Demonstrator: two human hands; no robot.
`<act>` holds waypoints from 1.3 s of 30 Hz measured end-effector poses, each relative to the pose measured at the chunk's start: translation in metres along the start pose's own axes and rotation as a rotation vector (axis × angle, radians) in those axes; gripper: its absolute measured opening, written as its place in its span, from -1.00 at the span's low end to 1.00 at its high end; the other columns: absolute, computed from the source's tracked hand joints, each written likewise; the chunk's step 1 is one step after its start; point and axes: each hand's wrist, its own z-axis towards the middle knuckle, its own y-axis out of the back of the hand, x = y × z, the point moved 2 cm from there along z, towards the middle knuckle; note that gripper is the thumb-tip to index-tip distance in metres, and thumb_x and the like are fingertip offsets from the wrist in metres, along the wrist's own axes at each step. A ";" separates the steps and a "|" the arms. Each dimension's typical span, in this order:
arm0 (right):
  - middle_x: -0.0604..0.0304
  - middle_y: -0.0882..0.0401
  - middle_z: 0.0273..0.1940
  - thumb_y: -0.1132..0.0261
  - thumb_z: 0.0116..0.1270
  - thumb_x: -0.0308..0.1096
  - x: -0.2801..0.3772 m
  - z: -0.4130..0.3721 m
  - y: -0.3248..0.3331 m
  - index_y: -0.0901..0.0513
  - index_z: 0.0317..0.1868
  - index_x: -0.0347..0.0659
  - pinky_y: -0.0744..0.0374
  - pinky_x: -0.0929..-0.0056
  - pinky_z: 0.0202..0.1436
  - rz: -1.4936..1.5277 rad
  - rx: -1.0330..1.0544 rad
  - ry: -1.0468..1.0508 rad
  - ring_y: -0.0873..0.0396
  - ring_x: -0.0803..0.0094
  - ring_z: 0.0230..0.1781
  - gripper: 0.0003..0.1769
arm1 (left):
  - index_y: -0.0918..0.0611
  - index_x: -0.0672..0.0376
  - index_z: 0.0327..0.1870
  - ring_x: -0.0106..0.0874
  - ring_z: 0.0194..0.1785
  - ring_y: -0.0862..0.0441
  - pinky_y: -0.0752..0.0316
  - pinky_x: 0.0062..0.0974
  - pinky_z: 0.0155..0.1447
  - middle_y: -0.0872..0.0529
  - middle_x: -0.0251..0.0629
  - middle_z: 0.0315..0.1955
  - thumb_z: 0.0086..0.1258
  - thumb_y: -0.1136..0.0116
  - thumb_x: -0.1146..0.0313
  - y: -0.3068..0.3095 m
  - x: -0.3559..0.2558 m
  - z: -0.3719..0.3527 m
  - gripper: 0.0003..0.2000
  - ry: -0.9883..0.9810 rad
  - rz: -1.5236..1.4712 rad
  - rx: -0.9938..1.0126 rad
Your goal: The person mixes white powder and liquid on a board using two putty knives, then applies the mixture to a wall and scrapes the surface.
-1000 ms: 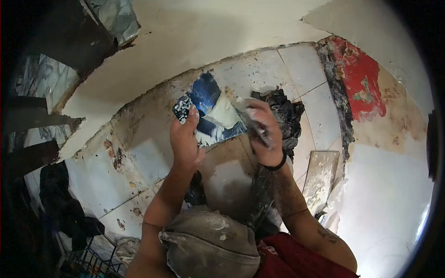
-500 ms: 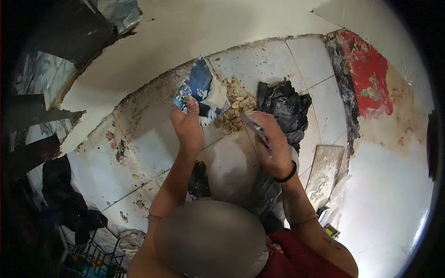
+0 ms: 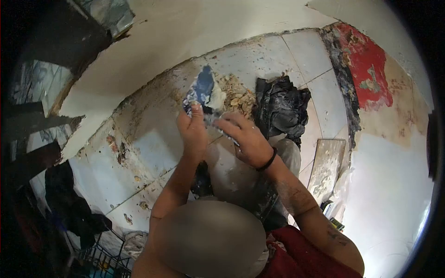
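Note:
My left hand (image 3: 193,132) grips the near end of a blue piece (image 3: 204,85) smeared with whitish paste, its thumb on top. My right hand (image 3: 248,141) is closed round a thin, flat tool (image 3: 228,136), whose far end is blurred close to the near right edge of the blue piece; whether they touch is unclear. Just beyond both hands, a heap of tan crumbly debris (image 3: 238,97) lies on the tiled floor.
A crumpled black bag (image 3: 285,109) lies right of the debris. Farther right, a stained board (image 3: 326,162) rests on the floor. A black wire basket (image 3: 99,255) and dark cloth (image 3: 69,199) are at lower left. Red paint (image 3: 364,65) marks the wall at upper right.
My right hand has moved left with the tool, closer to the blue piece. My left hand and the blue piece have shifted slightly right and nearer to me.

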 end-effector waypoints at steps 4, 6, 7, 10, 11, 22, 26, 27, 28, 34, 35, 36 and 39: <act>0.03 -0.45 0.05 -0.13 -0.06 -0.76 -0.020 -0.012 0.018 -0.41 0.18 -0.18 -0.42 0.30 0.15 0.194 0.065 0.060 -0.44 0.09 0.10 -0.31 | -0.49 0.27 -0.33 -0.55 -0.36 -0.43 -0.41 -0.52 -0.23 -0.46 -0.41 -0.49 0.43 -0.05 0.19 0.016 0.005 0.024 -0.72 0.299 -0.099 -0.318; 0.07 -0.45 0.11 -0.13 -0.02 -0.76 -0.041 -0.023 0.048 -0.40 0.19 -0.21 -0.41 0.33 0.18 0.305 -0.168 -0.018 -0.44 0.19 0.13 -0.33 | -0.48 0.29 -0.29 -0.51 -0.37 -0.46 -0.44 -0.47 -0.26 -0.48 -0.36 -0.47 0.43 -0.04 0.20 0.042 0.020 0.036 -0.73 0.174 -0.005 -0.154; 0.09 -0.44 0.14 -0.14 -0.01 -0.76 -0.053 -0.025 0.059 -0.40 0.19 -0.23 -0.40 0.34 0.20 0.368 -0.279 -0.050 -0.43 0.24 0.14 -0.35 | -0.48 0.29 -0.28 -0.49 -0.37 -0.48 -0.45 -0.45 -0.28 -0.49 -0.34 -0.46 0.44 -0.03 0.21 0.052 0.026 0.036 -0.73 0.159 0.025 -0.098; 0.13 -0.51 0.09 -0.14 0.04 -0.73 -0.130 -0.009 0.070 -0.33 0.28 -0.19 -0.39 0.27 0.25 0.921 -0.672 -0.325 -0.53 0.24 0.02 -0.30 | -0.49 0.32 -0.27 -0.46 -0.38 -0.50 -0.45 -0.40 -0.30 -0.51 -0.32 -0.45 0.45 0.00 0.22 0.056 0.036 0.018 -0.72 0.429 0.124 -0.041; 0.12 -0.56 0.02 -0.12 0.10 -0.71 -0.180 0.001 0.067 -0.31 0.30 -0.19 -0.41 0.30 0.23 1.231 -0.780 -0.399 -0.55 0.25 -0.02 -0.32 | -0.50 0.34 -0.27 -0.45 -0.38 -0.51 -0.45 -0.38 -0.30 -0.51 -0.32 -0.45 0.45 0.01 0.23 0.056 0.061 0.007 -0.72 0.527 0.216 -0.006; 0.09 -0.47 -0.19 0.00 0.10 -0.76 -0.268 0.164 0.096 -0.10 0.37 -0.38 -0.47 0.54 -0.40 0.749 -1.202 -0.322 -0.42 0.51 -0.46 -0.26 | -0.49 0.34 -0.01 -0.29 -0.16 -0.66 -0.55 -0.34 -0.02 -0.65 -0.13 -0.15 0.41 0.10 0.30 0.074 0.182 -0.107 -0.70 1.031 -0.460 0.721; -0.13 -0.36 0.04 -0.05 -0.12 -0.71 -0.244 0.209 0.078 -0.30 0.17 -0.41 -0.32 0.19 0.19 0.103 -1.331 -0.244 -0.33 -0.01 0.06 -0.32 | -0.51 0.28 -0.07 -0.45 -0.19 -0.63 -0.53 -0.44 -0.05 -0.66 -0.25 -0.23 0.49 0.20 0.26 0.074 0.192 -0.104 -0.71 1.052 -0.453 0.714; -0.14 -0.34 0.05 -0.06 -0.14 -0.71 -0.212 0.212 0.073 -0.32 0.13 -0.40 -0.28 0.13 0.24 0.066 -1.347 -0.274 -0.28 -0.08 0.10 -0.34 | -0.51 0.28 -0.06 -0.42 -0.16 -0.64 -0.54 -0.41 -0.03 -0.66 -0.23 -0.21 0.48 0.19 0.26 0.069 0.178 -0.101 -0.72 1.140 -0.512 0.686; -0.13 -0.33 0.01 -0.06 -0.12 -0.70 -0.203 0.219 0.063 -0.32 0.13 -0.38 -0.30 0.15 0.20 -0.040 -1.370 -0.305 -0.29 -0.01 0.09 -0.35 | -0.51 0.27 -0.04 -0.38 -0.13 -0.64 -0.54 -0.38 -0.01 -0.66 -0.22 -0.20 0.47 0.18 0.27 0.067 0.171 -0.101 -0.72 1.230 -0.570 0.655; -0.12 -0.33 -0.01 0.02 -0.07 -0.73 -0.122 0.206 0.012 -0.30 0.17 -0.37 -0.30 0.16 0.19 0.178 -1.227 -0.204 -0.32 0.05 0.06 -0.34 | -0.50 0.26 -0.02 -0.30 -0.08 -0.63 -0.54 -0.30 0.03 -0.64 -0.17 -0.12 0.43 0.12 0.27 0.079 0.196 -0.103 -0.72 1.351 -0.569 0.628; -0.11 -0.33 0.00 0.03 -0.05 -0.73 -0.129 0.202 0.013 -0.29 0.19 -0.36 -0.29 0.15 0.20 0.154 -1.264 -0.161 -0.32 0.06 0.07 -0.34 | -0.50 0.26 -0.02 -0.30 -0.07 -0.63 -0.53 -0.30 0.04 -0.64 -0.17 -0.12 0.43 0.13 0.27 0.074 0.186 -0.099 -0.73 1.310 -0.556 0.627; -0.10 -0.34 0.02 0.03 -0.03 -0.73 -0.137 0.192 0.016 -0.28 0.21 -0.36 -0.28 0.15 0.22 0.132 -1.299 -0.116 -0.33 0.06 0.08 -0.34 | -0.50 0.26 -0.03 -0.30 -0.07 -0.63 -0.53 -0.30 0.05 -0.64 -0.17 -0.13 0.43 0.13 0.28 0.071 0.174 -0.097 -0.73 1.268 -0.544 0.624; -0.11 -0.32 0.13 0.12 0.01 -0.79 -0.205 0.169 0.051 -0.27 0.19 -0.42 -0.21 0.26 0.35 0.069 -1.400 -0.244 -0.28 0.13 0.22 -0.38 | -0.50 0.28 -0.03 -0.33 -0.06 -0.62 -0.52 -0.31 0.06 -0.64 -0.18 -0.13 0.45 0.15 0.29 0.067 0.169 -0.095 -0.73 1.261 -0.573 0.592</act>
